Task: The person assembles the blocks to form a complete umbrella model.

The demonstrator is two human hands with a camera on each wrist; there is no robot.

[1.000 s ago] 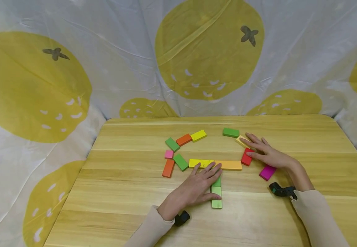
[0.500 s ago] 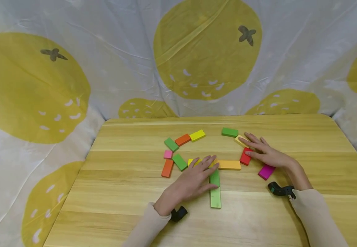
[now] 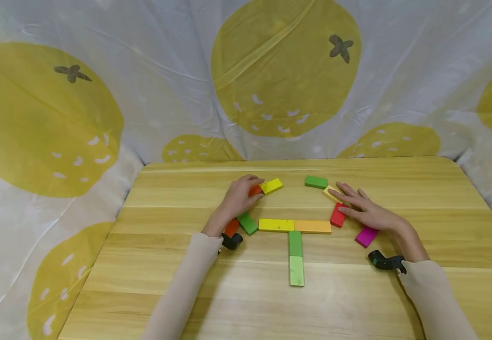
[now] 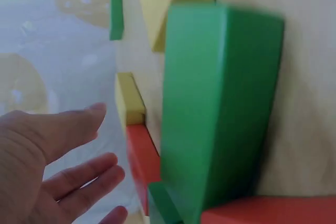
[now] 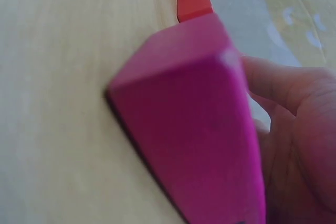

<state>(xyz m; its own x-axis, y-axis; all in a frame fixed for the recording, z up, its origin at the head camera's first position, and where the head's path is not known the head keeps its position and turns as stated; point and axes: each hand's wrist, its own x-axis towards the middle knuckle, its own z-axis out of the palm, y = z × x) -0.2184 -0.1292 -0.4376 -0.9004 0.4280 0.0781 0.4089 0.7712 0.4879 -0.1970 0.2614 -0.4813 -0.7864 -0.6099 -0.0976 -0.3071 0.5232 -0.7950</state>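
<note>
In the head view my left hand (image 3: pixel 237 198) hovers over the left row of wooden blocks, fingers spread. Between its thumb and fingertips show an orange-red block (image 3: pixel 255 190) and, past it, a yellow block (image 3: pixel 273 186). The left wrist view has its thumb and fingers apart with a gap between them. Beneath the wrist lie a green block (image 3: pixel 247 224) and a second orange-red block (image 3: pixel 231 228), partly covered. My right hand (image 3: pixel 366 210) lies with extended fingers over a pale yellow block (image 3: pixel 332 192) and a red block (image 3: pixel 338 215); a magenta block (image 3: pixel 366 236) sits below its palm.
A long yellow block (image 3: pixel 276 225) and an orange block (image 3: pixel 312 227) form a bar at mid-table. A green block (image 3: pixel 295 243) and a light green block (image 3: pixel 296 271) run down from it. Another green block (image 3: pixel 316 182) lies at the back of the wooden table (image 3: pixel 339 307).
My left hand has left the middle bar and moved up and left to the orange-red block near the back. The two green blocks under the bar now show fully. My right hand stays put.
</note>
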